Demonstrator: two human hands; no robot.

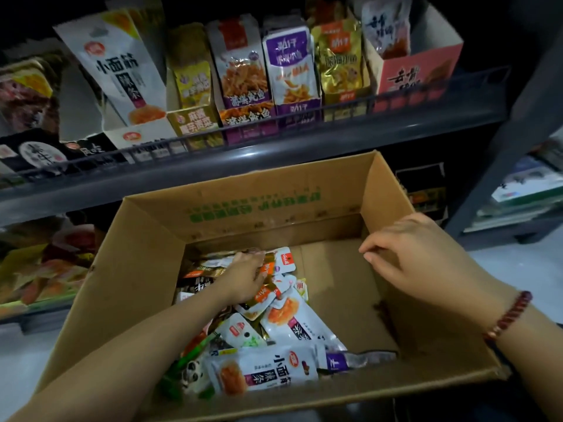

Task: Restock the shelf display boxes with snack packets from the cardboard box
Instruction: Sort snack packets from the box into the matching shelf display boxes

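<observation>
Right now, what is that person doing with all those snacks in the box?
A person is restocking a shop shelf. Their left hand reaches into the cardboard box and presses down on a heap of snack packets, fingers curling as if picking some out, though no firm grip shows yet. Their right hand hovers over the bare side of the box, holding nothing. Above, the display boxes on the shelf already hold packets.
</observation>
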